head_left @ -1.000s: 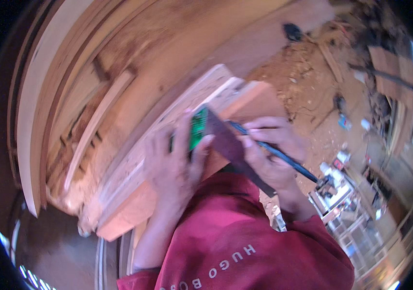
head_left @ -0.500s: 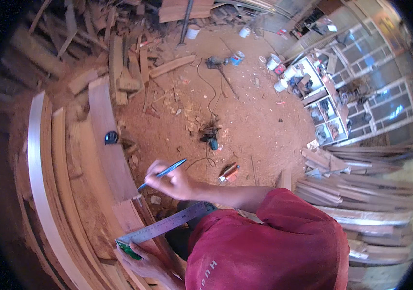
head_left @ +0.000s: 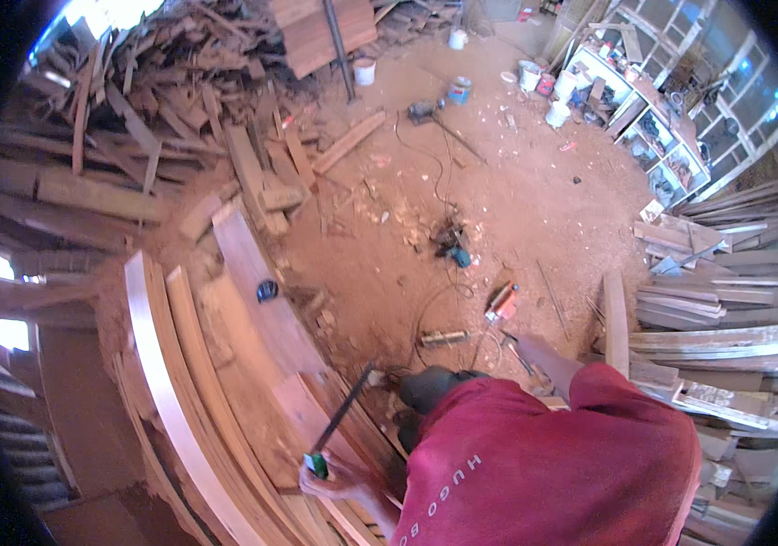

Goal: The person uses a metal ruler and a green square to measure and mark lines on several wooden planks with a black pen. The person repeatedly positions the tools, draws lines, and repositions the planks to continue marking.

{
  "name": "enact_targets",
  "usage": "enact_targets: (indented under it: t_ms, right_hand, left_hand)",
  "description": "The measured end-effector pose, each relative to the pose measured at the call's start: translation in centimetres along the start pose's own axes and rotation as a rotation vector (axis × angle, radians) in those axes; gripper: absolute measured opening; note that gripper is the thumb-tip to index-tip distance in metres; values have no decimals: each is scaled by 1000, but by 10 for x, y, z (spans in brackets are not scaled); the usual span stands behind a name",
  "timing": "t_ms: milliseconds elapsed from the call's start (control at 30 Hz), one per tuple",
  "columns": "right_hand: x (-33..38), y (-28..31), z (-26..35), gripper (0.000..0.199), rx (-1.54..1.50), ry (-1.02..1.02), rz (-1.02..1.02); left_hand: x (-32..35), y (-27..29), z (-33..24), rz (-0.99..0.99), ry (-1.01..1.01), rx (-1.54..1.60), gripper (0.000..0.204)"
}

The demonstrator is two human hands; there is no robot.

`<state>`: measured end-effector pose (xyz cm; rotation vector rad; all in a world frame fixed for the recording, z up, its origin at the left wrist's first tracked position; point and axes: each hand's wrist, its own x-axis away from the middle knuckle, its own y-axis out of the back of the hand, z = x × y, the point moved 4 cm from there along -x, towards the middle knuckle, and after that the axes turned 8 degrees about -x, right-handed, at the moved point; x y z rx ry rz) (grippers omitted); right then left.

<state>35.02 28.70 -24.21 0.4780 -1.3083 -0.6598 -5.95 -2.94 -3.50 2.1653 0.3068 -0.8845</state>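
My left hand (head_left: 345, 480), at the lower middle, is closed round the green handle (head_left: 317, 466) of a try square. Its blade (head_left: 343, 409) looks dark and narrow, slanting up and away over a reddish board (head_left: 302, 400). Farther up that line of wood, a dark tape measure (head_left: 267, 291) sits on a plank (head_left: 257, 264). My right hand (head_left: 533, 349) is stretched out to the right, low near the floor tools. A thin dark piece shows by its fingertips; the fingers are too small and blurred to tell what they hold, and no pen can be made out.
An orange power tool (head_left: 502, 302) lies just beyond my right hand, with a long narrow tool (head_left: 444, 338) to its left. A teal corded tool (head_left: 457, 257) is farther off. Long boards (head_left: 166, 382) run along the left; stacked timber (head_left: 726, 341) fills the right. Scrap wood (head_left: 179, 91) is piled behind.
My right hand has swung away from the board, where it held a blue pen, to the right. My left hand has turned the square, so its blade shows edge-on. The view has shifted.
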Motion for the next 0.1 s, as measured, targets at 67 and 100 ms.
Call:
enact_targets:
  t_ms: [67, 100]
  right_hand:
    - [-5, -14, -56, 51, 30, -150, 56]
    - [-20, -1, -46, 51, 13, -130, 37]
  left_hand:
    - [0, -7, -9, 37, -29, 68, 47]
    - [0, -11, -6, 77, -51, 65, 48]
